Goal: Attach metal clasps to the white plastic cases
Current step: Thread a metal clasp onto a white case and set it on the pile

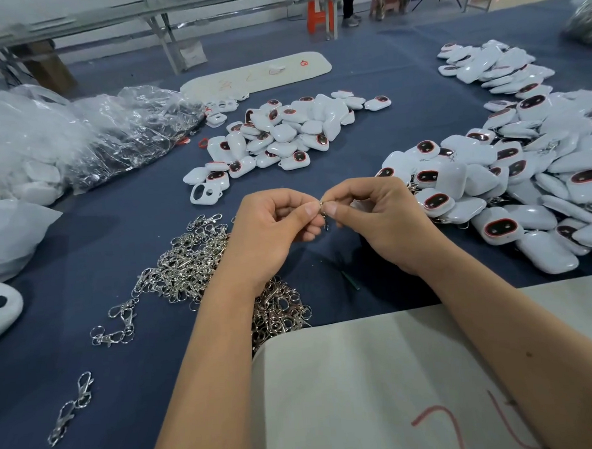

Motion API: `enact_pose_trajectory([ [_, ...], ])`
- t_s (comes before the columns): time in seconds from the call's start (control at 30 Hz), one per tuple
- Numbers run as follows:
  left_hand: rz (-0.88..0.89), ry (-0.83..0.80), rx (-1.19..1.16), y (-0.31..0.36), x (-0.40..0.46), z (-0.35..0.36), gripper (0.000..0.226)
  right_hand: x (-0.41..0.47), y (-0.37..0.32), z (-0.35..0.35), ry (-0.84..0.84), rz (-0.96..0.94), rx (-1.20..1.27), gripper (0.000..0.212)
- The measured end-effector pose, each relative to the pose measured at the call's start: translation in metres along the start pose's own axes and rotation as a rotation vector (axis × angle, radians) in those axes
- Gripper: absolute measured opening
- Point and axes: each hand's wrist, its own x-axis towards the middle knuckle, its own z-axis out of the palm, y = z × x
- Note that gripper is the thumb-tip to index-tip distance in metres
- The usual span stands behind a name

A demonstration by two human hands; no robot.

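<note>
My left hand (274,225) and my right hand (379,224) meet above the blue table, fingertips together. Between them they pinch one small metal clasp (324,213), which hangs down from the fingers. My right hand also seems to cup a white plastic case (359,204), mostly hidden by its fingers. A loose heap of silver metal clasps (194,262) lies under my left forearm. One pile of white plastic cases (284,133) with dark oval windows sits ahead. A larger pile of cases (510,187) spreads to the right.
Clear plastic bags (90,138) of parts lie at the left. A white board (257,75) rests at the back, another pale board (379,383) under my right forearm. Stray clasps (75,407) lie near the front left. A far heap of cases (491,66) sits at the back right.
</note>
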Motion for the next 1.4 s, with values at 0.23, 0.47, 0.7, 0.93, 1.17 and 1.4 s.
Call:
enact_pose_trajectory([
  [0.23,0.026,0.013,0.135,0.000,0.000,0.002,0.016,-0.002,-0.003,0.003,0.046,-0.008,-0.099,0.010],
  [0.47,0.165,0.108,0.402,-0.004,0.001,0.009,0.018,-0.006,-0.010,0.005,0.183,-0.271,-0.499,0.010],
  [0.7,0.279,0.147,0.371,-0.001,0.002,0.012,0.020,-0.005,-0.011,0.008,0.295,-0.352,-0.527,0.013],
  [0.93,0.284,0.186,0.236,0.003,0.003,0.025,0.018,-0.007,-0.013,0.013,0.352,-0.216,-0.235,0.010],
  [1.17,0.340,0.254,0.288,0.002,0.000,0.027,0.015,-0.006,-0.012,0.015,0.308,-0.138,-0.057,0.008],
  [1.4,0.371,0.207,0.563,-0.002,-0.001,0.012,0.013,0.003,-0.003,0.011,0.352,0.162,-0.006,0.033],
])
